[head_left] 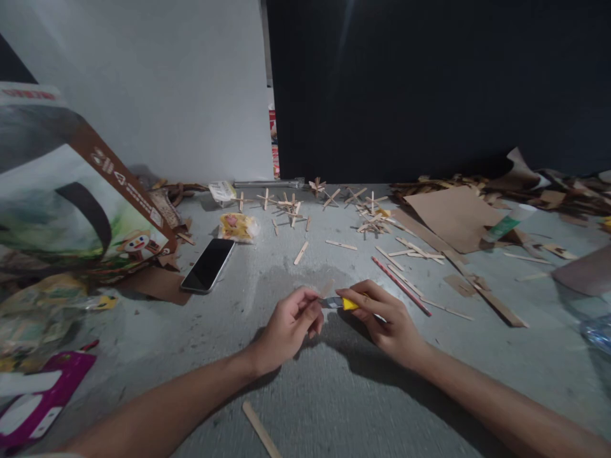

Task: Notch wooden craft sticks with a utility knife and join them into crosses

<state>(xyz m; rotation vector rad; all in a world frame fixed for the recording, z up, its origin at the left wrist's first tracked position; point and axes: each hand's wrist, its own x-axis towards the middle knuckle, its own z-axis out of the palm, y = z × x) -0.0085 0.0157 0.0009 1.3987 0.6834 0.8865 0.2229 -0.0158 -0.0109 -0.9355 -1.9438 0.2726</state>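
My right hand point(384, 318) is closed around a yellow utility knife point(350, 304). Its grey blade point(331, 303) points left and reaches the fingertips of my left hand point(293, 321). The fingers of that hand are pinched together; a small pale strip point(327, 288) shows faintly beside them, too blurred to name. Both hands are just above the grey table point(305, 407). Beyond them lie a loose craft stick point(301, 253) and another craft stick point(341, 245). One more stick point(260, 429) lies near the front edge of the view, between my forearms.
A phone point(209, 266) and yellow packet point(238, 227) lie left, by a large printed bag point(86, 191) and a purple object point(48, 397). Crossed sticks point(291, 207) stand at the back. Right are a red striped straw point(401, 286), cardboard point(453, 216) and a green-white tube point(510, 222).
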